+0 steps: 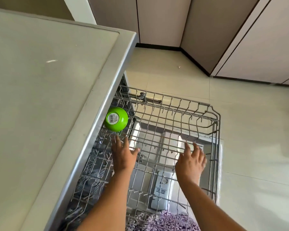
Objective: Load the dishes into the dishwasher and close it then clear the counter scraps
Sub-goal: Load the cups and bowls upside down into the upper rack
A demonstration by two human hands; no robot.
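The dishwasher's grey wire rack (212,114) is pulled out over the lowered door (221,157). A green bowl (116,119) sits upside down in the rack's far left part, a barcode sticker on its base, partly under the counter edge. My left hand (123,155) hovers over the rack just below the bowl, fingers spread and empty. My right hand (191,161) is over the rack's middle right, fingers apart, holding nothing. Whether either hand touches the wires I cannot tell.
A pale counter (40,97) with a metal edge fills the left; a small white scrap (51,61) lies on it. Beige floor tiles (257,130) stretch right. Tall cabinets (207,30) stand behind. A purple shaggy rug (165,220) lies at the bottom.
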